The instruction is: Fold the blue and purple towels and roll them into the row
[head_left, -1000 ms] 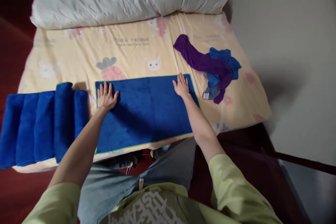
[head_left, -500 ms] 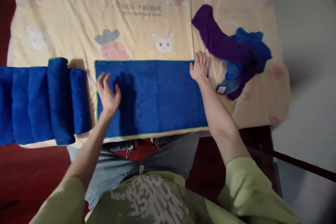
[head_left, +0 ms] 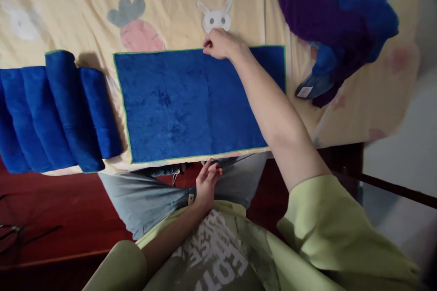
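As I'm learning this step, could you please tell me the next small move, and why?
Perhaps pinch the near edge of the flat blue towel with the left hand: it is close to that edge's middle, while the right hand is at the far edge, roughly opposite.

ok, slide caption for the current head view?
Blue towel flat on patterned sheet: right hand at its far edge, left hand by the near edge, blue rolls alongside.

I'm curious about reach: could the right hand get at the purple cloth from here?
Probably yes. The purple cloth lies beyond the right end of the flat blue towel, with only the sheet between it and the right hand, though whether that hand grips the towel is unclear.
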`<state>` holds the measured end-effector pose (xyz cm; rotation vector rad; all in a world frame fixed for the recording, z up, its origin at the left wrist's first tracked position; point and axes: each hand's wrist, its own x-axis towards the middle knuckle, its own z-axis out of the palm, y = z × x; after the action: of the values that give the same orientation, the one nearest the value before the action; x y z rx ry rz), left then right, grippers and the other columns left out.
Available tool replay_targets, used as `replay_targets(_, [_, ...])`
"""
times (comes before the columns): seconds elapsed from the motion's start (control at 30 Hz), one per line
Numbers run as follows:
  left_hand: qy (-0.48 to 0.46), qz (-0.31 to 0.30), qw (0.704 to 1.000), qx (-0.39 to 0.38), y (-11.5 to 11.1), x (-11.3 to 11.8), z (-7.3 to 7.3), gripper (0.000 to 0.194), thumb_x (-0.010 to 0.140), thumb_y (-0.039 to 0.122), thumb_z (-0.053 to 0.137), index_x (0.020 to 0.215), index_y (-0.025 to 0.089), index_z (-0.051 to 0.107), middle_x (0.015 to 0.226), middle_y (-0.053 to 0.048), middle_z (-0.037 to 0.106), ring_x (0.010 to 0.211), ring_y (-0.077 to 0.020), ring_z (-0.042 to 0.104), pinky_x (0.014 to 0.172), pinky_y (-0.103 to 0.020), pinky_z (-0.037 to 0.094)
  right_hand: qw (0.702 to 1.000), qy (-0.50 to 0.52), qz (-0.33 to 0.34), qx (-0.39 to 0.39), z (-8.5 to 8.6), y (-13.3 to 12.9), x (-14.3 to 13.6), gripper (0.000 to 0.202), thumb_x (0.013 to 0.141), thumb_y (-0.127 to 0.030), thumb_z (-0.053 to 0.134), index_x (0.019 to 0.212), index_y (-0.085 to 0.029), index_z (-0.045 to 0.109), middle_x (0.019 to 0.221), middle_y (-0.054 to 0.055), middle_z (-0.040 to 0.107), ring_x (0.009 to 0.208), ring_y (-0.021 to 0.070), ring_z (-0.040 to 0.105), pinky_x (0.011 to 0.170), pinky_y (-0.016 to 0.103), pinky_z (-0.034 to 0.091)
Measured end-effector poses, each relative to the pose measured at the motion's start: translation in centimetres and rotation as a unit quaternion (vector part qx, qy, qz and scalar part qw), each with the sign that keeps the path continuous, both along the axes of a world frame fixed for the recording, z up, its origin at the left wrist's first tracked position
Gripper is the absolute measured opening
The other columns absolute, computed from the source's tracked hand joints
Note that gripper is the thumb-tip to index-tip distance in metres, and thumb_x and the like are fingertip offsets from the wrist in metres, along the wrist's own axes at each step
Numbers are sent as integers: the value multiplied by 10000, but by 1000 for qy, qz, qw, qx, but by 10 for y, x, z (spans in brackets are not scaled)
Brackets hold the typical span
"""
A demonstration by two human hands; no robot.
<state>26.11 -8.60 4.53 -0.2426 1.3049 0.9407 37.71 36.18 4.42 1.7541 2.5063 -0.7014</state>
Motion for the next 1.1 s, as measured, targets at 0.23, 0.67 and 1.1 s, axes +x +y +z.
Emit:
replay_targets(0.23, [-49, 86, 994, -39, 31, 16, -3, 179, 808, 175, 799, 964, 169, 711, 1002, -41, 705, 856, -113, 676, 820, -247, 523, 999, 27, -5, -19, -16, 9, 1, 191, 910, -267, 756, 1022, -115, 725, 1059, -8, 722, 929, 80, 622, 1043, 282, 526])
replay_targets(0.67, [22, 125, 991, -38, 38, 35, -6, 296, 720, 239, 860, 765, 176, 574, 823, 28, 583, 798, -85, 614, 913, -270, 512, 987, 145, -30, -59, -17, 10, 7, 371, 910, -189, 782, 1192, -150, 544, 915, -87, 627, 713, 32, 479, 584, 98, 470])
replay_targets(1.1, [222, 60, 964, 133, 33, 14, 24, 406, 714, 446, 892, 769, 224, 556, 705, 39, 537, 664, -89, 557, 691, -218, 466, 952, 292, -74, -53, 23, -5, 10, 192, 972, -85, 670, 991, -195, 513, 553, -193, 499, 525, 20, 392, 488, 108, 313])
